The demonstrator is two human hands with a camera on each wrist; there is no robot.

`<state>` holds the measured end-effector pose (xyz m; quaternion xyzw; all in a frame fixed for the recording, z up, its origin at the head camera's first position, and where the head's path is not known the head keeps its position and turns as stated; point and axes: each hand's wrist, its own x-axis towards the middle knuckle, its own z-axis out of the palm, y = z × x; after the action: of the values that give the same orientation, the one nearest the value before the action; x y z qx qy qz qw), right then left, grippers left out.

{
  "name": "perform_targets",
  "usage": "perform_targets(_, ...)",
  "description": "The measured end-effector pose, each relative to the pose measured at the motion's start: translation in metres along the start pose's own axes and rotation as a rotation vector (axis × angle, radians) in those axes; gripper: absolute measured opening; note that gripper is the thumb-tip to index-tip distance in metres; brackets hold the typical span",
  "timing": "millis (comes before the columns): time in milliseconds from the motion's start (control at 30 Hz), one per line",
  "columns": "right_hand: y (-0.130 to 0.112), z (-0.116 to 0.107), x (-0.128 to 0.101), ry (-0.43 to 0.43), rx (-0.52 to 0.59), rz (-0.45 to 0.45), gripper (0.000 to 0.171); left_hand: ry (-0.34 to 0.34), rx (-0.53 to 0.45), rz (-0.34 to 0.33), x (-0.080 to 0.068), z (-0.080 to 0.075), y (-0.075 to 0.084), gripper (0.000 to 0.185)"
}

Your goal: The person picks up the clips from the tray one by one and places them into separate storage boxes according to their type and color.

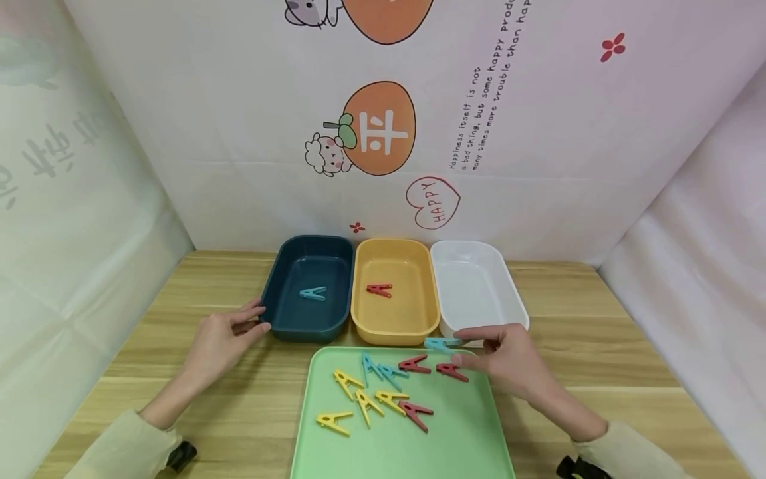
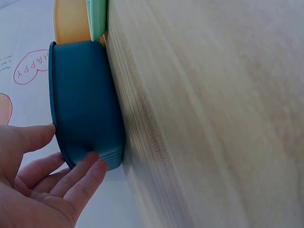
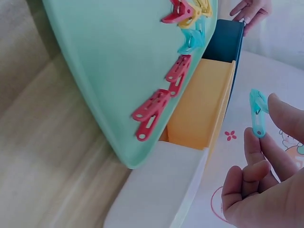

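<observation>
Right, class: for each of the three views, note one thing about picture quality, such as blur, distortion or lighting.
Head view: soft, even light, but the wide lens bends the backdrop walls outward around the wooden table. Left wrist view: the table streaks with blur, while the dark blue bin is fairly sharp. Right wrist view: the right hand pinching the blue clip is slightly soft.

At lower right of the frame the right hand pinches a light blue plastic clothes peg above the far edge of the green plastic tray. At centre left the left hand touches the dark blue plastic bin on the wooden desk.
</observation>
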<state>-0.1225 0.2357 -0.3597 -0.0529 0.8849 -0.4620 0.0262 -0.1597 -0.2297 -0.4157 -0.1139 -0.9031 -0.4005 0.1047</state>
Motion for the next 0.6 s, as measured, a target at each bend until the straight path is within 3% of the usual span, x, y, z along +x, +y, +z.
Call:
perform_targets(367,-0.025,-0.003,0.021,0.015,-0.020,-0.084,0.033,0.005,-0.010,0.008,-0.002,0.001,0.001,0.037)
perform_targets(600,-0.042,-0.002,0.035,0.025,-0.092,-0.123,0.030,0.019,-0.011,0.026,0.000,0.001,0.001,0.036)
